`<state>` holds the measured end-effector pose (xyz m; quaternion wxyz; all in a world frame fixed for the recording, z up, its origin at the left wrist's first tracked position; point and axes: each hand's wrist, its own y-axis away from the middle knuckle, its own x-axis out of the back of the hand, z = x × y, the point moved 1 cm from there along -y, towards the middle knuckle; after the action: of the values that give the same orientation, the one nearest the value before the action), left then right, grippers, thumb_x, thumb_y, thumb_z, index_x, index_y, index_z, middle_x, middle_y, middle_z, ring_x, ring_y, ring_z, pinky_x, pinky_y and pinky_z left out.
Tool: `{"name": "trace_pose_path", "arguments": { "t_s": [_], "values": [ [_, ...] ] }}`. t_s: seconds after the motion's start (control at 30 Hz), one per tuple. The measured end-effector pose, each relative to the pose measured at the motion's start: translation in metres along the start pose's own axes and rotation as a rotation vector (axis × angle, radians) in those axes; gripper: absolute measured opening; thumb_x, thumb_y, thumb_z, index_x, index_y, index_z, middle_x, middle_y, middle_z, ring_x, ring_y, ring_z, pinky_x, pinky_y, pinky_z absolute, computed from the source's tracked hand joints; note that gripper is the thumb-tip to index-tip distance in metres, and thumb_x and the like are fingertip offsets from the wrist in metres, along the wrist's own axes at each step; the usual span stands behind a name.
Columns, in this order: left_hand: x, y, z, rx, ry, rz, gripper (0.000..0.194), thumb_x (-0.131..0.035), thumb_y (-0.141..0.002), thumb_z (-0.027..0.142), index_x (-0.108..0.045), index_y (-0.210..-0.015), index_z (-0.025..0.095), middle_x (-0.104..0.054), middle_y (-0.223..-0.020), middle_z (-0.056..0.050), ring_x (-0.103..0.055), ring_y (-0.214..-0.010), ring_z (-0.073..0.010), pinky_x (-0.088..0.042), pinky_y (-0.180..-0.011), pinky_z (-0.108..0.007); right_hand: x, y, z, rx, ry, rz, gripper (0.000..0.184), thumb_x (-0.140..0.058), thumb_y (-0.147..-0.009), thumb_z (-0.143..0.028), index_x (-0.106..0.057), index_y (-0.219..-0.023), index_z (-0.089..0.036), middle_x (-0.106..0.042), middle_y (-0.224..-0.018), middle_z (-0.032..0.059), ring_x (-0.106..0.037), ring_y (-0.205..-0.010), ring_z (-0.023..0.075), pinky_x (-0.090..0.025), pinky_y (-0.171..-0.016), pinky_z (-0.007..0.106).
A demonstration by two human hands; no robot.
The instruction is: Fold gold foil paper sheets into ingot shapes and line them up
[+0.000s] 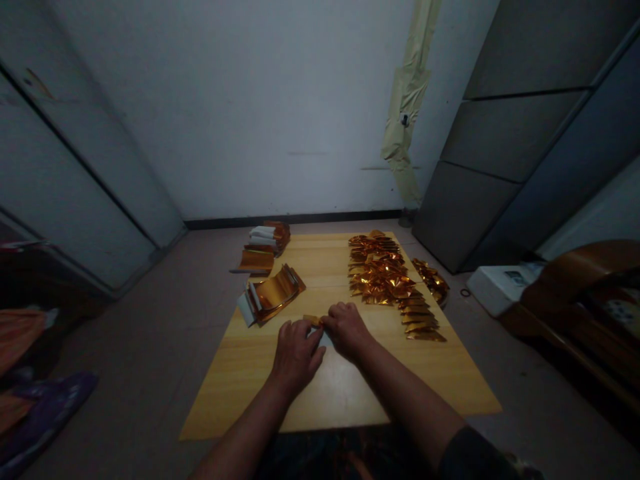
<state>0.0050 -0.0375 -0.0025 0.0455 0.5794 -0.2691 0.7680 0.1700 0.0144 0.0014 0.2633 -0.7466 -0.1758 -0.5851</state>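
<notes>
Pale wooden rectangular tabletop (240, 373) holds curved gold-faced paper sheets (275, 291) at left, rows of shiny folded gold foil pieces (380, 270) at right, while person's left hand (296, 353) and right hand (349, 328), fingers drawn in, pinch a small folded gold paper piece (311, 320) between them, mid-table.

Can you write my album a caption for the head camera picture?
Left hand and right hand meet at gold paper over a wooden tabletop, near shiny gold pieces.
</notes>
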Motion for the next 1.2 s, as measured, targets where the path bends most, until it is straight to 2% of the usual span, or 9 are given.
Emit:
{"name": "trace_pose_path", "arguments": {
  "t_s": [0.1,0.3,0.47,0.7,0.8,0.9,1.03,1.13,1.2],
  "values": [
    [0.001,0.0,0.001,0.012,-0.043,-0.003,0.028,-0.062,-0.081,0.029,-0.066,-0.109,0.027,-0.059,-0.109,-0.01,-0.051,-0.107,-0.0283,-0.037,-0.095,-0.05,-0.003,0.001,0.0,-0.006,-0.005,0.005,0.018,-0.052,-0.094,-0.03,-0.067,-0.101,-0.024,-0.059,-0.094,0.0069,-0.046,-0.094,0.0211,-0.027,-0.078,0.033],
    [-0.005,0.001,-0.001,-0.025,-0.084,0.009,0.027,-0.059,-0.083,0.027,-0.064,-0.109,0.025,-0.047,-0.144,-0.013,-0.039,-0.134,-0.0322,-0.025,-0.11,-0.057,-0.002,0.003,0.002,-0.016,-0.037,0.025,0.019,-0.052,-0.095,-0.03,-0.068,-0.104,-0.026,-0.06,-0.095,0.0055,-0.047,-0.095,0.02,-0.027,-0.079,0.033],
    [-0.007,0.0,-0.003,-0.007,-0.051,-0.1,0.026,-0.055,-0.085,0.027,-0.062,-0.11,0.025,-0.057,-0.135,-0.012,-0.049,-0.128,-0.0295,-0.029,-0.109,-0.057,0.001,0.008,0.007,-0.037,-0.031,0.02,0.021,-0.05,-0.097,-0.029,-0.067,-0.108,-0.026,-0.06,-0.098,0.0055,-0.047,-0.095,0.0194,-0.027,-0.078,0.032],
    [-0.007,0.0,-0.002,0.0,-0.043,-0.096,0.027,-0.056,-0.085,0.026,-0.061,-0.112,0.026,-0.056,-0.137,-0.011,-0.049,-0.129,-0.0309,-0.03,-0.105,-0.059,0.001,0.017,0.023,-0.082,0.013,0.034,0.021,-0.05,-0.096,-0.028,-0.066,-0.11,-0.026,-0.062,-0.101,0.007,-0.047,-0.098,0.0212,-0.028,-0.081,0.034],
    [-0.008,0.001,-0.004,0.0,-0.03,-0.099,0.033,-0.055,-0.086,0.025,-0.058,-0.118,0.026,-0.056,-0.138,-0.011,-0.048,-0.129,-0.0304,-0.03,-0.105,-0.059,0.005,0.025,0.027,-0.14,-0.002,0.102,0.022,-0.048,-0.096,-0.024,-0.065,-0.109,-0.024,-0.063,-0.106,0.008,-0.047,-0.1,0.0216,-0.03,-0.084,0.034],
    [-0.01,0.002,-0.005,0.007,-0.013,-0.078,0.043,-0.055,-0.085,0.025,-0.052,-0.128,0.023,-0.056,-0.138,-0.012,-0.049,-0.129,-0.0296,-0.029,-0.106,-0.058,0.009,0.033,0.02,-0.117,-0.084,0.213,0.027,-0.049,-0.095,-0.021,-0.061,-0.119,-0.021,-0.06,-0.12,0.0101,-0.047,-0.107,0.0224,-0.03,-0.092,0.036],
    [-0.013,0.003,-0.007,0.023,-0.002,-0.066,0.052,-0.056,-0.084,0.027,-0.047,-0.135,0.022,-0.057,-0.137,-0.012,-0.05,-0.128,-0.029,-0.028,-0.107,-0.057,0.01,0.035,0.003,0.007,-0.198,0.202,0.039,-0.05,-0.091,-0.018,-0.054,-0.13,-0.021,-0.06,-0.124,0.0097,-0.047,-0.109,0.0225,-0.032,-0.096,0.037],
    [-0.012,0.003,-0.007,0.027,-0.004,-0.049,0.055,-0.056,-0.084,0.027,-0.044,-0.138,0.022,-0.059,-0.135,-0.013,-0.051,-0.128,-0.0286,-0.026,-0.109,-0.057,0.008,0.031,-0.002,-0.053,-0.229,0.257,0.049,-0.05,-0.089,-0.015,-0.046,-0.138,-0.017,-0.058,-0.127,0.0121,-0.047,-0.11,0.023,-0.034,-0.095,0.037],
    [-0.011,0.003,-0.007,0.022,-0.011,-0.045,0.054,-0.056,-0.084,0.028,-0.046,-0.137,0.023,-0.058,-0.136,-0.013,-0.051,-0.128,-0.0287,-0.024,-0.11,-0.058,0.007,0.027,-0.001,-0.072,-0.214,0.282,0.049,-0.052,-0.089,-0.017,-0.047,-0.138,-0.017,-0.055,-0.131,0.0133,-0.045,-0.113,0.0238,-0.033,-0.096,0.037]
  ]
}}
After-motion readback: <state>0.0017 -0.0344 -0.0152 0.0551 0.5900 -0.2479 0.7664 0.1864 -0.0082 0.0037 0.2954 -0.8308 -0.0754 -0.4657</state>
